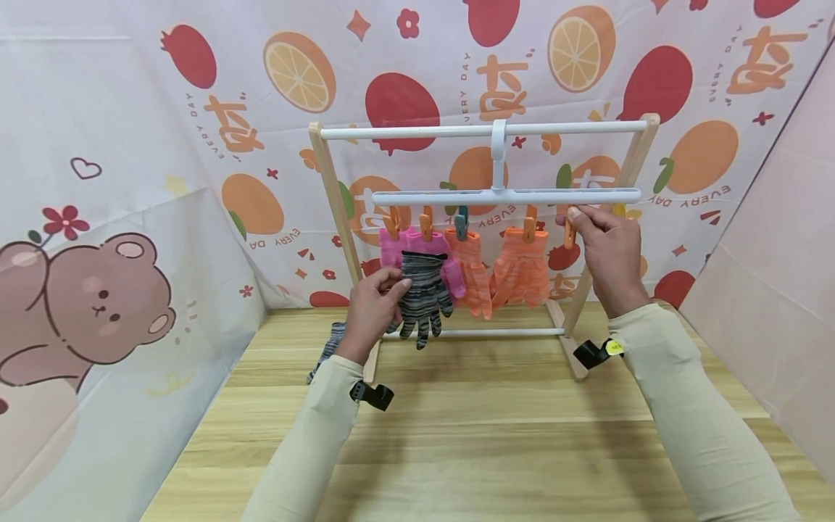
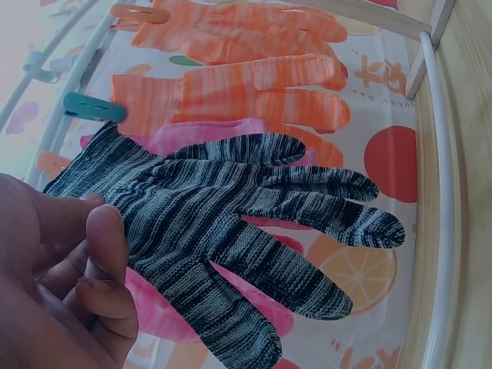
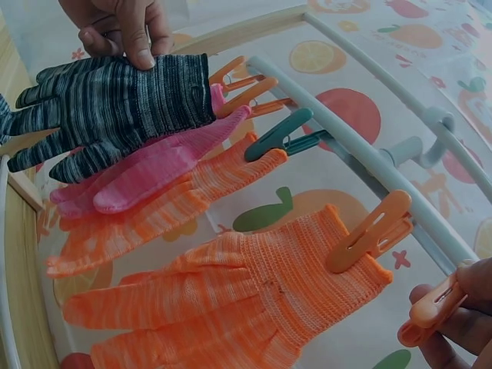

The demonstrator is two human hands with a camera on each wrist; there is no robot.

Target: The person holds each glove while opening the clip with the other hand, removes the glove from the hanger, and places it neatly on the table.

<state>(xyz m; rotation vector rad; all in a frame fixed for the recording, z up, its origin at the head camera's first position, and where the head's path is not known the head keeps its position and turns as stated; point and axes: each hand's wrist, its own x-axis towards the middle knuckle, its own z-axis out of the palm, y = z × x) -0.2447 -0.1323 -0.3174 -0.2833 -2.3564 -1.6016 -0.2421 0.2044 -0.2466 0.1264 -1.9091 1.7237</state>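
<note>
My left hand [image 1: 373, 310] pinches a black-and-grey striped knit glove [image 1: 424, 290] near its cuff, fingers of the glove dangling down. Behind it, pink gloves [image 3: 131, 173] and orange gloves [image 3: 254, 284] hang from clothespins under a white hanger [image 1: 443, 196]. Orange clothespins [image 1: 427, 222] grip the pink ones; a teal clothespin [image 2: 94, 107] and another orange clothespin [image 3: 370, 231] hold the orange ones. At the hanger's right end, my right hand [image 1: 609, 250] holds an orange clothespin [image 3: 435, 310] between thumb and fingers. That clothespin has no glove in it.
The hanger hooks over the top bar [image 1: 404, 133] of a wood-and-white rack standing on the wooden table [image 1: 457, 449]. A second striped glove [image 1: 329, 351] lies at the rack's left foot. A yellow clothespin [image 1: 618, 210] shows behind my right hand. Fruit-printed cloth [image 1: 261, 167] backs the table.
</note>
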